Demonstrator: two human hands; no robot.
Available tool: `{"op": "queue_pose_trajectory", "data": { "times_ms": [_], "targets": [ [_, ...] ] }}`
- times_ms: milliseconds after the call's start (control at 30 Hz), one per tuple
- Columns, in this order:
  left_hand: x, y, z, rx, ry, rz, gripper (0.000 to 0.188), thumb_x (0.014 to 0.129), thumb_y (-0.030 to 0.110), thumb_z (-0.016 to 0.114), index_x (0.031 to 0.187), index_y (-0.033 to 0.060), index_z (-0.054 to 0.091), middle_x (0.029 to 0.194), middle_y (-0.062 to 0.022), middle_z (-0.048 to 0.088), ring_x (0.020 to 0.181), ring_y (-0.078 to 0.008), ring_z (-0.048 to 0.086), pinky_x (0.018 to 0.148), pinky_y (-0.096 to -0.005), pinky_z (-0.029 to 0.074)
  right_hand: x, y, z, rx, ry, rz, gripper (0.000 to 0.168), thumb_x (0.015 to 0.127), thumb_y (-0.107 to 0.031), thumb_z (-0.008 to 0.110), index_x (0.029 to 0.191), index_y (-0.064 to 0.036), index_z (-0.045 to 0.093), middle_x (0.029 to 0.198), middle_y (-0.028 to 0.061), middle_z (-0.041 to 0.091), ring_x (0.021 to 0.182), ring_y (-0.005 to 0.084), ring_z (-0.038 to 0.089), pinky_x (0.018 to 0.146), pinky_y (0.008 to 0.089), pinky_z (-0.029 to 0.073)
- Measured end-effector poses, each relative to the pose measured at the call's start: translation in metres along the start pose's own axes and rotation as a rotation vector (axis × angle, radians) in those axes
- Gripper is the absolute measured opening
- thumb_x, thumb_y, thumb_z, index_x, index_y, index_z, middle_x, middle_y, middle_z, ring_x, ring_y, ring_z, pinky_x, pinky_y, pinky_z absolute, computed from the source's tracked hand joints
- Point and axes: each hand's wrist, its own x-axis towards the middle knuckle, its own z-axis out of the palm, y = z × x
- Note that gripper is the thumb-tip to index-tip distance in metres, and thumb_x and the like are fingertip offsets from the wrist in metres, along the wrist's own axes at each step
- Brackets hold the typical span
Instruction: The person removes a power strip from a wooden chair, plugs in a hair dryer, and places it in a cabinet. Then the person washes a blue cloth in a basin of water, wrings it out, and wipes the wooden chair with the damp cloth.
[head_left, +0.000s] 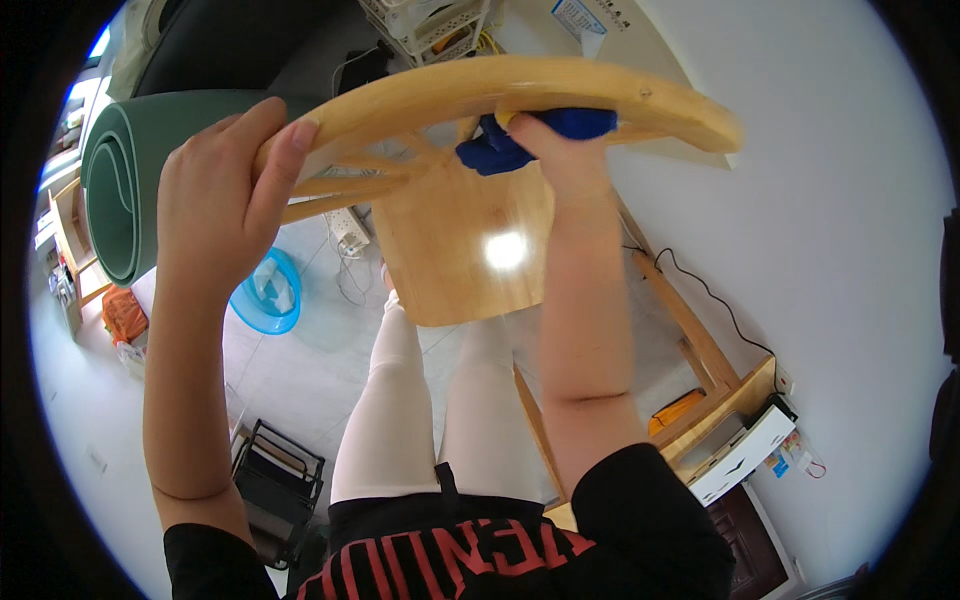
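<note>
A wooden chair's curved top rail (480, 82) spans the upper part of the head view, with its spindles (345, 184) running down towards the glossy wooden seat (457, 255). My left hand (214, 191) is wrapped around the rail's left end, thumb on the near side. Under the right half of the rail, my right hand (566, 157) grips a dark blue cloth (499, 154) and presses it to the rail's lower side. The rail hides part of the cloth and most of my right fingers. A bright light reflects off the seat.
A rolled green mat (120, 195) lies beside my left hand. On the tiled floor are a blue basin (266, 307) with white cloths and a power strip (345, 229) with cords. A wooden frame (690, 315) and a white box (742, 457) stand along the right wall.
</note>
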Motion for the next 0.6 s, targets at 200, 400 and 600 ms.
{"op": "queue_pose_trajectory", "data": {
  "times_ms": [200,400,600],
  "targets": [
    [-0.001,-0.005,0.007,0.034,0.011,0.015,0.054,0.099,0.051,0.038,0.079,0.0065,0.062,0.061,-0.009,0.055,0.055,-0.0217,0.057,0.055,-0.0341,0.043,-0.011,-0.015,0.027,0.198,0.182,0.21,0.028,0.075,-0.002,0.071,0.101,-0.003,0.062,0.088,0.0046,0.064,0.075,0.0146,0.063,0.061,0.0282,0.052],
    [0.0,-0.003,0.001,0.032,-0.02,0.009,0.053,0.098,0.05,0.039,0.079,0.0066,0.062,0.06,-0.0087,0.054,0.053,-0.0211,0.055,0.054,-0.0327,0.042,-0.03,-0.022,0.066,0.306,0.5,0.169,0.039,0.074,0.007,0.062,0.112,0.0,0.055,0.095,0.0096,0.064,0.081,0.02,0.065,0.067,0.0302,0.055],
    [0.001,-0.002,0.0,0.008,-0.028,0.004,0.051,0.098,0.048,0.041,0.077,0.006,0.06,0.059,-0.0087,0.052,0.052,-0.0216,0.054,0.053,-0.0341,0.04,-0.032,-0.026,0.09,0.276,0.562,0.141,0.026,0.085,0.004,0.057,0.111,0.0,0.056,0.102,0.0071,0.063,0.091,0.0162,0.061,0.077,0.0283,0.05]
  ]
}}
